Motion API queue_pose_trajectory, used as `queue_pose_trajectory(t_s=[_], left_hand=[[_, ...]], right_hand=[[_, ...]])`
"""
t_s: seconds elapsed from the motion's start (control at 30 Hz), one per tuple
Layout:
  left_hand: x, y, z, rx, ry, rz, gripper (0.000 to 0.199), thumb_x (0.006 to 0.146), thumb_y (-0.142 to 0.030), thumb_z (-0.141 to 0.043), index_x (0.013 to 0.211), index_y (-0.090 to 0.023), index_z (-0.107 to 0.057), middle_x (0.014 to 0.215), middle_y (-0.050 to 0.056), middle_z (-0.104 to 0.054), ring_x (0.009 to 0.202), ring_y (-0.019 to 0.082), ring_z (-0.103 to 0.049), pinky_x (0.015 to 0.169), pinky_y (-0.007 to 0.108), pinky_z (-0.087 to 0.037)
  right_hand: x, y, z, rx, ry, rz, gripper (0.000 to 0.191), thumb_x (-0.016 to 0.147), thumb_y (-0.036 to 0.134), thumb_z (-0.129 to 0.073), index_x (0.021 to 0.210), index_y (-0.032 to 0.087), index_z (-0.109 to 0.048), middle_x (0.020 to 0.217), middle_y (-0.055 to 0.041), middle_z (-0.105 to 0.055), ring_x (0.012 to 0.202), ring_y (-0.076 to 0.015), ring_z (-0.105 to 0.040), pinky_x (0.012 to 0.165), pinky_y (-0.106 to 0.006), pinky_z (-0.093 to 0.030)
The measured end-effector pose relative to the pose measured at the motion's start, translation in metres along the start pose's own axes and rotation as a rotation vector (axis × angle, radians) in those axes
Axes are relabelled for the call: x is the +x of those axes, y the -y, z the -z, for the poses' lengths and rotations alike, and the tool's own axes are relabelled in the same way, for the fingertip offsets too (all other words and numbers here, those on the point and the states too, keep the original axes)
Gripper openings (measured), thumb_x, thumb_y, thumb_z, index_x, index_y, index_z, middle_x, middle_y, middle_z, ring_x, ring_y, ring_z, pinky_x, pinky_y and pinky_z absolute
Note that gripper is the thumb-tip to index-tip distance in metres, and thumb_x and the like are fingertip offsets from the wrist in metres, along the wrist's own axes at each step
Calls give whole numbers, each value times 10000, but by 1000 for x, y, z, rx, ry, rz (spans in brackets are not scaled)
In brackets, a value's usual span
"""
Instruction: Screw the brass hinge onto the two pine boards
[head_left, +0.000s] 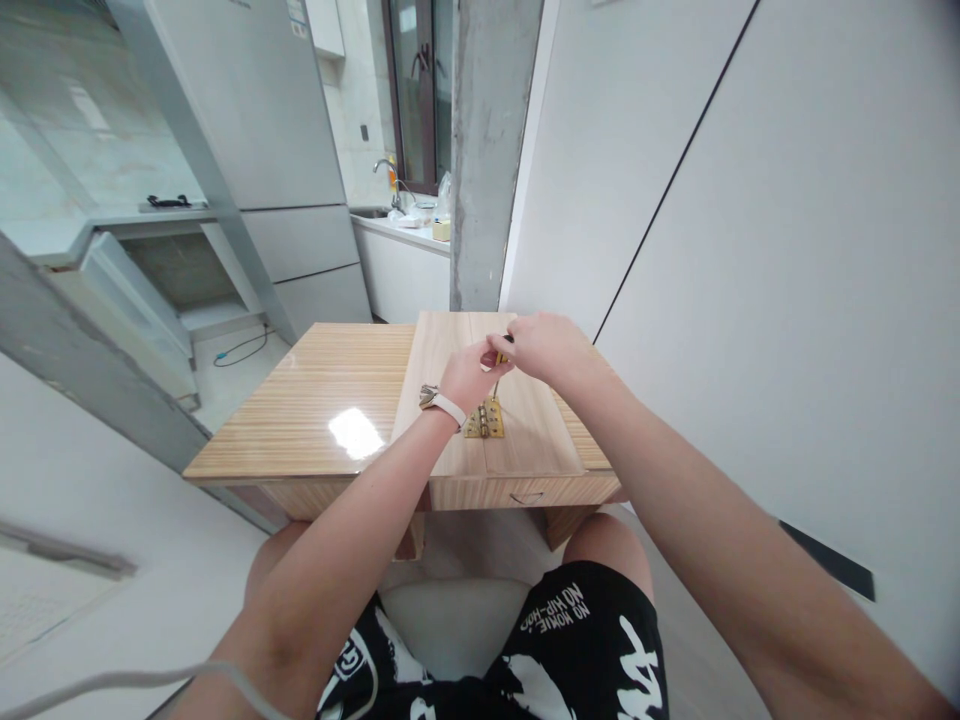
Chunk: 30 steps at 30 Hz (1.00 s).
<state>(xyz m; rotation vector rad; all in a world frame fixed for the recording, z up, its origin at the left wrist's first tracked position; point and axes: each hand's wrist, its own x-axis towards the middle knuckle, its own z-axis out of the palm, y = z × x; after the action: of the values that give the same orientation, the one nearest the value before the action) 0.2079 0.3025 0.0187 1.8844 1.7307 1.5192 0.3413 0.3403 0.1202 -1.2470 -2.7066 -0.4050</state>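
Note:
Two pale wooden boards [442,440] lie side by side on the striped wooden table [315,400]. A brass hinge [484,419] sits across their seam near the front. Beyond it, my left hand [477,370], with a watch on the wrist, has its fingers closed near a small red and brass-coloured object [491,359]. My right hand [536,345] meets it from the right, its fingers pinched at a small dark piece. A thin shaft points down from between the hands towards the hinge. The fingers hide most of what they hold.
A drawer with a handle [526,497] is under the table's front edge. My knees are just below it. A white wall [712,300] stands close on the right, a concrete pillar [487,150] behind the table. A refrigerator [247,120] and a sink counter [405,270] stand farther back.

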Motion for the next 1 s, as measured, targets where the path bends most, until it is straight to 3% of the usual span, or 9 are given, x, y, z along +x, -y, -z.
queue_pose_trajectory(t_s=[0.1,0.23,0.4,0.63,0.77,1.0], left_hand=[[0,2,1,8,1,1,90,882,-253,-723,943,-187,-725,843,45,-754,806,194,-707,780,317,-570],[1,7,1,4,54,-48,142,919,-225,-658,1038,-198,-729,897,49,-760,869,203,-711,811,320,-569],[3,10,0,14,121,-39,149,933,-175,-607,1049,-185,-700,995,83,-769,952,229,-716,845,350,-575],[2,12,0,-71,163,-36,272,953,-144,-555,1199,-195,-661,1114,104,-760,1064,235,-709,886,361,-575],[-2,10,0,-94,140,-1,403,933,-177,-627,1333,-221,-613,1180,102,-750,1106,236,-702,900,369,-567],[-3,6,-1,-89,92,11,413,902,-234,-697,1308,-210,-628,1171,96,-753,1034,218,-715,854,348,-565]], right_hand=[[-3,0,3,51,-9,-8,539,1015,601,-428,1117,159,-719,1064,-182,-744,968,-291,-683,777,-340,-463],[-5,-3,6,179,-76,58,351,990,387,-561,1268,190,-646,1183,-132,-732,1013,-260,-670,799,-321,-463],[-2,-10,6,254,-12,210,279,966,181,-543,1176,199,-725,1175,-93,-747,1048,-229,-671,836,-294,-460],[5,-14,2,193,-14,224,277,961,170,-538,1112,187,-770,1071,-115,-773,991,-236,-697,822,-301,-459],[8,-16,0,122,-8,211,244,968,215,-553,1067,164,-770,1014,-138,-772,939,-243,-707,781,-307,-456],[9,-16,-2,9,0,170,292,986,292,-524,1027,128,-762,1002,-183,-757,928,-266,-705,775,-328,-462]])
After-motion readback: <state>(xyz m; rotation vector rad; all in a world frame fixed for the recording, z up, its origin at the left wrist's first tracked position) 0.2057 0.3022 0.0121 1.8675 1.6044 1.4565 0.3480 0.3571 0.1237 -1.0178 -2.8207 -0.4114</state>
